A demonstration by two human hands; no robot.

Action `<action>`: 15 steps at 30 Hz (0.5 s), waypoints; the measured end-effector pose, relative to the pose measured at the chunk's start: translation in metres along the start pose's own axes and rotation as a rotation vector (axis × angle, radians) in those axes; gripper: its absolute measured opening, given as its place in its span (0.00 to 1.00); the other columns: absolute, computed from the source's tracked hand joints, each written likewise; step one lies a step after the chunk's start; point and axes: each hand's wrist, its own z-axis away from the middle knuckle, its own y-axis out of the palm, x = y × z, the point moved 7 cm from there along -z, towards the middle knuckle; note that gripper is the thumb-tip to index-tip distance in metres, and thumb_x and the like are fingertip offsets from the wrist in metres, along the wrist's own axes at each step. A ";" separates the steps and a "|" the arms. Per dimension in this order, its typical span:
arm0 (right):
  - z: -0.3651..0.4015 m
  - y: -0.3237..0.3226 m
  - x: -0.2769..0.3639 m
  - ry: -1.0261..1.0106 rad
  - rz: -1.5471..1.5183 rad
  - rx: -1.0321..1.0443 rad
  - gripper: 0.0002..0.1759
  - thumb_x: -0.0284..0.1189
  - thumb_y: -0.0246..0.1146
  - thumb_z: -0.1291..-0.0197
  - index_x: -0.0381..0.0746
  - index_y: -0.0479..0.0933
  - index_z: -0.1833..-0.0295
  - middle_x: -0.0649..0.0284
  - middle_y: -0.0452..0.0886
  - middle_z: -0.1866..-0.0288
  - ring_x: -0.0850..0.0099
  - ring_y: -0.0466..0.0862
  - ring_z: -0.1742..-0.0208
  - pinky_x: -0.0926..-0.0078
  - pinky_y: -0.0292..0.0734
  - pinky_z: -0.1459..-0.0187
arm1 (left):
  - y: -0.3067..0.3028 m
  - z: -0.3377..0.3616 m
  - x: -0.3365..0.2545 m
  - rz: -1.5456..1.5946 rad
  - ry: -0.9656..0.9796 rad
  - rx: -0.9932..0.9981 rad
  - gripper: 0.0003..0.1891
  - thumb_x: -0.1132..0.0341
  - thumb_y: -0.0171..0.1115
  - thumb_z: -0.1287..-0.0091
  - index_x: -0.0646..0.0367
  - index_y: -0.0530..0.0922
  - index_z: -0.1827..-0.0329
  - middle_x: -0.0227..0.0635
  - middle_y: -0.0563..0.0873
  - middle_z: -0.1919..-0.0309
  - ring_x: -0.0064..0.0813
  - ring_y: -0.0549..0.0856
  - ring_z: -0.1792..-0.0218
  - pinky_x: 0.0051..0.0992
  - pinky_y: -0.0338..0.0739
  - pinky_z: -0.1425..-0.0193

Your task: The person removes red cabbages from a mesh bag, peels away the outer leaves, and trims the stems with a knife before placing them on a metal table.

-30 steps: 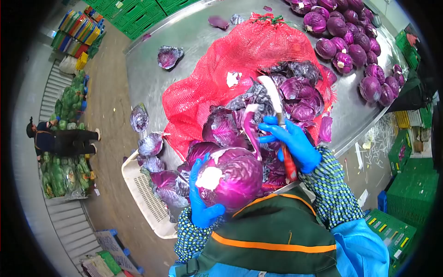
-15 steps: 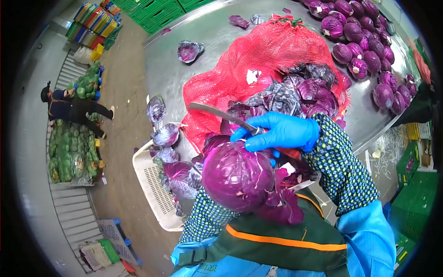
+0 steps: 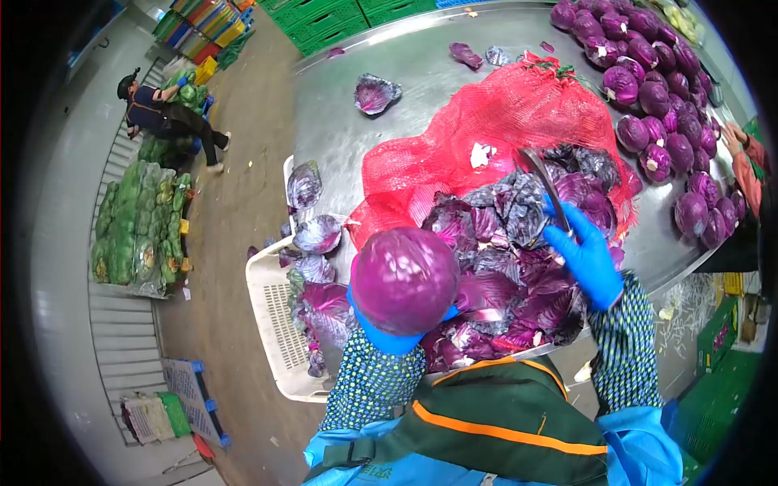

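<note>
My left hand (image 3: 387, 337), in a blue glove, grips a smooth, round red cabbage (image 3: 405, 279) from below, near my body. Most of its fingers are hidden behind the head. To the right, my gloved right hand (image 3: 587, 261) holds a knife (image 3: 545, 182), its blade pointing away from me over the leaves. Between the hands and beyond them lies a heap of loose purple cabbage leaves (image 3: 519, 296) at the table's near edge. A red mesh bag (image 3: 478, 121) is spread behind and partly under the heap.
Whole red cabbages (image 3: 668, 89) are piled at the table's (image 3: 332, 146) far right, near another person's hands (image 3: 735, 138). A white basket (image 3: 279, 348) with leaves stands at left. Green crates (image 3: 324, 28) are behind. Across the floor a person (image 3: 170, 113) stands by bagged green produce (image 3: 138, 227).
My right hand with the knife has moved off the cabbage to the right, and the blade has turned. Loose leaves no longer hang from the cabbage. The view has shifted.
</note>
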 end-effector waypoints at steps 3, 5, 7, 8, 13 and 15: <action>0.032 0.034 0.067 -0.114 -0.305 0.226 0.21 0.23 0.60 0.39 0.35 0.72 0.40 0.62 0.78 0.51 0.76 0.76 0.53 0.78 0.72 0.49 | 0.057 0.011 0.040 1.921 -0.447 -0.098 0.30 0.44 0.50 0.33 0.48 0.64 0.32 0.32 0.72 0.37 0.30 0.64 0.32 0.40 0.52 0.26; 0.035 0.042 0.066 -0.090 -0.383 0.173 0.25 0.23 0.61 0.40 0.35 0.68 0.36 0.61 0.76 0.48 0.75 0.76 0.49 0.77 0.71 0.46 | 0.036 -0.002 0.011 1.176 -0.362 -0.042 0.28 0.48 0.50 0.32 0.47 0.63 0.31 0.33 0.72 0.38 0.29 0.65 0.32 0.37 0.54 0.27; 0.040 0.056 0.056 0.169 -0.673 0.200 0.29 0.21 0.63 0.42 0.36 0.66 0.34 0.61 0.74 0.43 0.74 0.74 0.43 0.75 0.68 0.41 | 0.029 -0.015 0.001 1.394 -0.444 -0.003 0.29 0.46 0.48 0.32 0.49 0.62 0.31 0.36 0.70 0.36 0.33 0.65 0.33 0.39 0.57 0.28; 0.046 0.063 0.057 0.140 -0.759 0.206 0.30 0.21 0.64 0.43 0.36 0.66 0.34 0.60 0.73 0.42 0.74 0.72 0.40 0.73 0.66 0.39 | 0.026 -0.023 -0.002 1.501 -0.484 0.015 0.30 0.45 0.47 0.32 0.50 0.62 0.31 0.37 0.69 0.36 0.35 0.66 0.33 0.41 0.58 0.28; 0.054 0.047 0.051 0.012 -0.557 0.083 0.26 0.20 0.66 0.45 0.37 0.72 0.39 0.58 0.70 0.36 0.71 0.67 0.34 0.67 0.59 0.32 | -0.003 -0.031 -0.037 1.929 -0.636 0.024 0.36 0.37 0.37 0.32 0.54 0.59 0.30 0.47 0.66 0.34 0.44 0.67 0.34 0.46 0.64 0.32; 0.055 0.044 0.025 0.373 -0.616 0.124 0.17 0.25 0.61 0.39 0.39 0.75 0.44 0.60 0.77 0.45 0.76 0.78 0.48 0.83 0.78 0.64 | -0.001 -0.020 -0.035 1.889 -0.688 -0.073 0.38 0.34 0.34 0.33 0.53 0.56 0.28 0.49 0.63 0.32 0.49 0.66 0.34 0.52 0.65 0.33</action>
